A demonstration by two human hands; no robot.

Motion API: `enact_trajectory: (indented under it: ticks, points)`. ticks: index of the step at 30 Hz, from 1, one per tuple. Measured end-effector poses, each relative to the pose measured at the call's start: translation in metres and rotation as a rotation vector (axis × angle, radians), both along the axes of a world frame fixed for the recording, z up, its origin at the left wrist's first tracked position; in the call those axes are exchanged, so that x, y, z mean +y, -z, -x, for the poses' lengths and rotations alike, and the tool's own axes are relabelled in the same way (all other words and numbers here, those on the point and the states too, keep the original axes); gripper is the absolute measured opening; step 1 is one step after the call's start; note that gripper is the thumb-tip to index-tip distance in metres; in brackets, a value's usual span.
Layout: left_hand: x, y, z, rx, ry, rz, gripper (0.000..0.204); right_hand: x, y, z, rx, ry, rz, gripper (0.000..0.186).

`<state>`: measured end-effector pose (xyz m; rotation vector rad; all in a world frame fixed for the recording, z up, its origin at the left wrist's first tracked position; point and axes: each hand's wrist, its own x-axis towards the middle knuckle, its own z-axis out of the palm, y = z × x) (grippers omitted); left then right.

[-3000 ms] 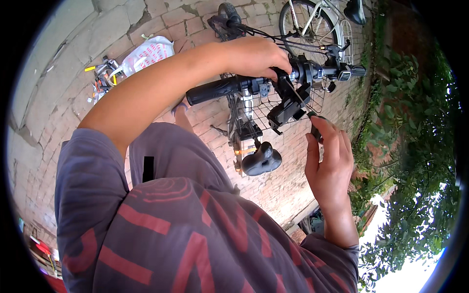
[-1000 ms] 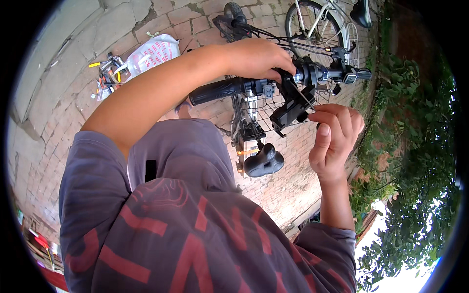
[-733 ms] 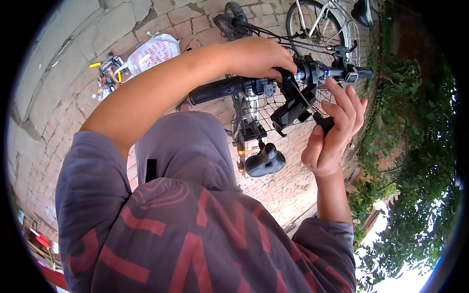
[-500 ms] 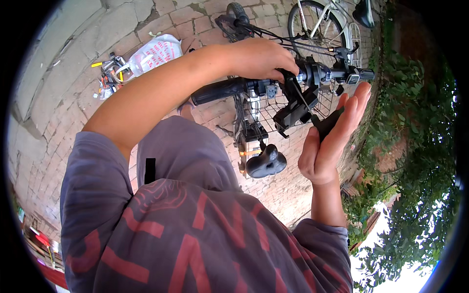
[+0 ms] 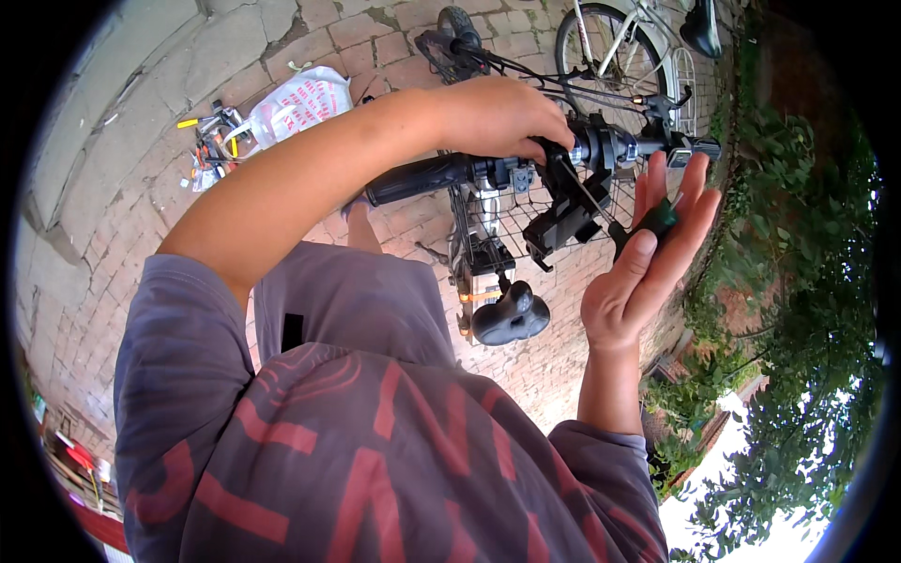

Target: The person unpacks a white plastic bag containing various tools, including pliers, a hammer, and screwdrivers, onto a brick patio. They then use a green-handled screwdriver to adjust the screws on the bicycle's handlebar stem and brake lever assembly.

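My left hand (image 5: 507,117) reaches across to the bike's handlebar, its fingers closed on the upper end of a black phone holder (image 5: 563,220). The holder has clawed ends and sits beside the bar. In my right hand (image 5: 638,272) lies a screwdriver (image 5: 659,220) with a dark green and black handle. The thumb rests over the handle while the fingers are stretched out along its other side. Its thin metal shaft runs up to the left, toward the holder near my left fingertips; the tip's exact contact is hidden. A black handlebar grip (image 5: 418,180) shows below my left forearm.
Below the bar are a wire basket (image 5: 521,220) and a black saddle (image 5: 511,314). On the brick paving, a white bag (image 5: 300,103) lies beside scattered tools (image 5: 214,141). A white bicycle (image 5: 610,52) stands beyond, and leafy bushes (image 5: 779,281) border the right.
My right hand has turned: its fingers have spread, and the thumb now lies over the screwdriver handle, showing more green. My left hand keeps its hold on the phone holder.
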<state>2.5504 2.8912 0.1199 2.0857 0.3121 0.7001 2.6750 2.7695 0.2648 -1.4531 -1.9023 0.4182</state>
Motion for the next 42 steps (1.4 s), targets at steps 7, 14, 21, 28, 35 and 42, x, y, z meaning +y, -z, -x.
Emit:
enact_trajectory:
  ticks: [7, 14, 21, 28, 35, 42]
  points:
    - [0.002, 0.006, -0.003, -0.085, -0.042, -0.046, 0.033, 0.004, -0.024, -0.002, -0.412, -0.139, 0.162, 0.035]
    - [0.002, 0.002, -0.001, -0.012, 0.001, -0.015, 0.032, -0.007, -0.039, 0.006, -0.479, -0.114, 0.338, 0.025]
    - [0.0, 0.003, -0.002, -0.027, -0.004, -0.025, 0.034, -0.009, -0.032, 0.01, -0.623, -0.035, 0.096, 0.012]
    - [0.001, 0.004, -0.002, -0.008, 0.002, -0.017, 0.033, 0.0, -0.014, -0.001, -0.422, 0.02, -0.104, 0.056]
    - [0.001, 0.003, -0.001, -0.023, -0.002, -0.032, 0.033, -0.008, -0.011, 0.01, -0.115, 0.186, 0.043, 0.07]
    - [0.0, 0.006, -0.003, -0.054, -0.014, -0.04, 0.032, 0.004, -0.029, -0.011, -0.51, -0.194, 0.13, 0.073]
